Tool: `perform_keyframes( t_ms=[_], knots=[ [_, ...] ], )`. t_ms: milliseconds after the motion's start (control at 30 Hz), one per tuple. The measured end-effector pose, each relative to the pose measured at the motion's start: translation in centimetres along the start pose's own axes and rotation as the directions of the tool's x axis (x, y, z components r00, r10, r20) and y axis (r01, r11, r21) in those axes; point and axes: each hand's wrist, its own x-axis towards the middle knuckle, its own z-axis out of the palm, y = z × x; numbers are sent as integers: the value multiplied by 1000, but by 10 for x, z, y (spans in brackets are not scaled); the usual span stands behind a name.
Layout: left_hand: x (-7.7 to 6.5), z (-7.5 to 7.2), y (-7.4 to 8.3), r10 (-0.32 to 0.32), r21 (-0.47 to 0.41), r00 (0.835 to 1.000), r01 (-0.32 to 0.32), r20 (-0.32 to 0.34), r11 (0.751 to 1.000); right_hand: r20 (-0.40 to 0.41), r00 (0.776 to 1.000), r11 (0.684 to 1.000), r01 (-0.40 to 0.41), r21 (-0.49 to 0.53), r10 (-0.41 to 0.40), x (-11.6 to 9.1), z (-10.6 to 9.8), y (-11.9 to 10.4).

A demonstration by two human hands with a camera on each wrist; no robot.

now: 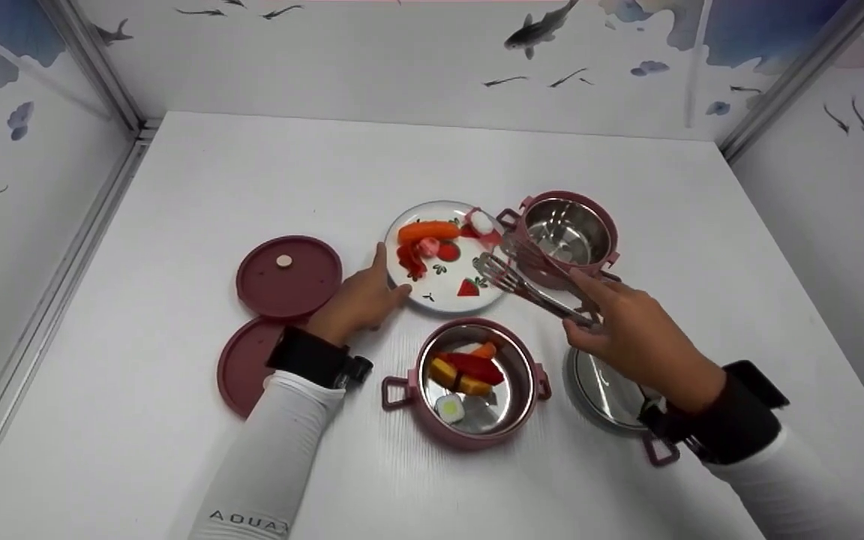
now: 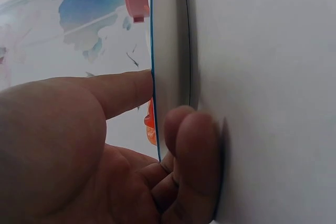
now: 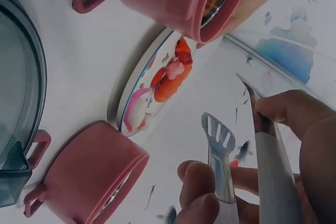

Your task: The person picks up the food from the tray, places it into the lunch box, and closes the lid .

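Mid-surface, well in from the left and right edges of the white table [image 1: 177, 225], sits a round white plate [image 1: 451, 301] with printed fruit, bearing an orange carrot-like piece [image 1: 430, 231] and small red and pink pieces. Left hand [image 1: 364, 296] grips the plate's left rim: thumb touches the rim, fingers curl against the outer side. Right hand [image 1: 631, 330] holds metal tongs [image 3: 224, 177], thumb on one arm, fingers on the other; tong arms stand apart, tips near the plate's right rim. Whether the tips touch the plate, cannot tell. Just beside the plate, toward the table's far right corner: small pink pot [image 1: 574, 225], steel inside. Nearer the wearer: larger pink pot [image 1: 469, 441] with a red piece [image 1: 477, 367] and other coloured pieces inside. Toward the left edge: two dark red lids [image 1: 282, 289], one overlapping the other.
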Motion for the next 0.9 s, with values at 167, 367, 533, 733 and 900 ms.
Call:
perform_keyframes(
  t_ms=[167, 367, 533, 733, 900],
  knots=[
    [0, -3, -1, -9, 30, 1000, 10, -2, 1000, 49, 999, 998, -13, 61, 10, 21, -2, 5],
    [1, -3, -2, -20, -13, 1000, 20, 1, 1000, 112, 991, 994, -84, 68, 76, 47, -1, 4],
    [-1, -3, -2, -16, -35, 1000, 16, 1, 999, 77, 994, 996, -81, -36, 84, 68, 4, 2],
    [-1, -1, -1, -18, -55, 1000, 18, 1, 998, 93, 988, 991, -119, -58, 125, 84, 12, 1],
    [1, 1, 1, -12, -71, 1000, 12, -2, 997, 135, 978, 987, -153, -49, 158, 88, 15, 3]
  ],
)
